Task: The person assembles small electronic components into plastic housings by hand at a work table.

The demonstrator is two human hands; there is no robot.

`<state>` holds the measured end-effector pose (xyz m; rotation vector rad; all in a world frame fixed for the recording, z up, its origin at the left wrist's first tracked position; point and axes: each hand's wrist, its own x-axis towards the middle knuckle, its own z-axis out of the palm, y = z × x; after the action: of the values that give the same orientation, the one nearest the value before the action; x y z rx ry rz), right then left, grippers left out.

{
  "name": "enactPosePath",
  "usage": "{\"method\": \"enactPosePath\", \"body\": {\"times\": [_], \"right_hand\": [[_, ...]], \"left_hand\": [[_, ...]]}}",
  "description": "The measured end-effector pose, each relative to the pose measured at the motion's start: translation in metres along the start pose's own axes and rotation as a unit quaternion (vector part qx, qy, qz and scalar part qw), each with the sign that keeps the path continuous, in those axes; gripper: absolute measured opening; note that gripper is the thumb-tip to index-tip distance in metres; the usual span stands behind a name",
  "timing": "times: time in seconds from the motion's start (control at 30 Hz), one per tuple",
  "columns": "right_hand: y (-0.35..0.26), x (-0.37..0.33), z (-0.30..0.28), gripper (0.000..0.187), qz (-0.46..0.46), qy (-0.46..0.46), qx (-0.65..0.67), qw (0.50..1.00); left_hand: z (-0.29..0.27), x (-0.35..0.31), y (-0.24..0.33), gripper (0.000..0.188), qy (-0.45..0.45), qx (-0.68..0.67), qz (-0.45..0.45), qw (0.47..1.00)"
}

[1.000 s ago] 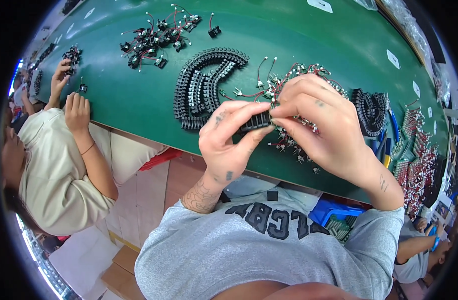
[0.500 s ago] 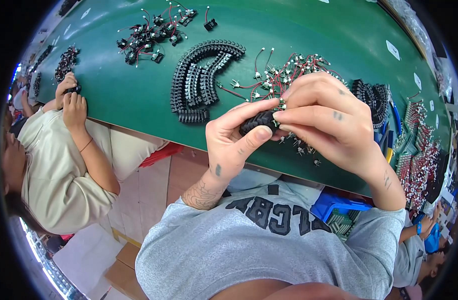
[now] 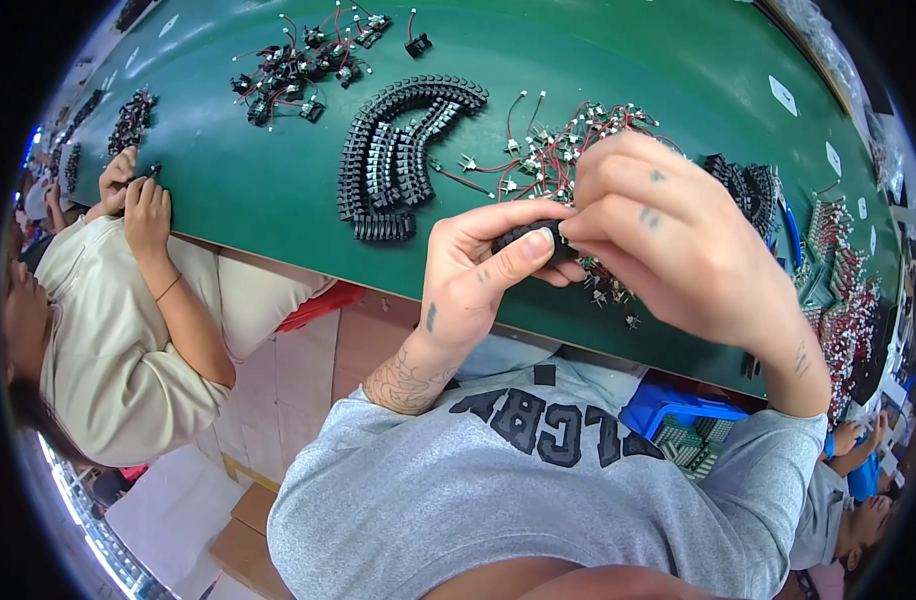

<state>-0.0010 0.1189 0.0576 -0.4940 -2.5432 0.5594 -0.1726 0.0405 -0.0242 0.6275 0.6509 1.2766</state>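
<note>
Over the table's near edge, my left hand (image 3: 465,262) is closed round a short black ribbed plastic piece (image 3: 559,246), its thumb lying across the top. Fingers cover most of that piece. My right hand (image 3: 678,235) is at its right end, thumb and fingertips pinched together; whatever they grip is hidden. Just beyond both hands lies a heap of small white-and-green connectors with red and black wires (image 3: 578,140). Curved rows of black plastic pieces (image 3: 363,150), like those in my left hand, lie farther left.
Black parts with wires (image 3: 303,70) are piled at the far left of the green table (image 3: 578,50). More black rows (image 3: 748,190), blue-handled pliers (image 3: 793,235) and red-wired boards (image 3: 843,300) lie right. A blue bin (image 3: 668,405) sits below the edge. A co-worker's hands (image 3: 143,200) work at left.
My right hand has turned and shifted slightly right, its fingers drawing closer together at the piece's end. My left hand has moved a little right, its thumb covering more of the piece.
</note>
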Motion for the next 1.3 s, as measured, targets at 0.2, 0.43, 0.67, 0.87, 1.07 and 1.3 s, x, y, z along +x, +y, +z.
{"method": "enactPosePath", "body": {"times": [0.2,0.43,0.67,0.87,1.07,1.3], "right_hand": [[0.01,0.001,-0.005,0.018,0.039,-0.083,0.088,0.992],[0.009,-0.008,0.015,0.015,0.093,0.053,0.135,0.985],[0.0,-0.002,0.009,0.014,0.058,0.072,0.094,0.991],[-0.006,0.001,0.003,0.015,0.078,0.034,0.065,0.994],[-0.007,-0.003,0.01,0.016,0.067,0.068,0.045,0.994],[-0.005,-0.005,0.01,0.016,0.053,0.072,0.036,0.995]], "left_hand": [[-0.002,0.0,-0.01,0.028,0.009,0.006,-0.028,1.0],[-0.001,0.002,-0.007,0.029,0.027,-0.117,-0.027,0.992],[0.004,-0.002,-0.003,0.029,0.012,-0.065,0.015,0.998],[0.006,-0.003,-0.002,0.028,0.023,0.002,0.045,0.999],[0.014,-0.005,-0.003,0.029,0.05,0.088,0.085,0.991],[0.016,-0.003,-0.008,0.029,0.063,0.159,0.148,0.974]]}}
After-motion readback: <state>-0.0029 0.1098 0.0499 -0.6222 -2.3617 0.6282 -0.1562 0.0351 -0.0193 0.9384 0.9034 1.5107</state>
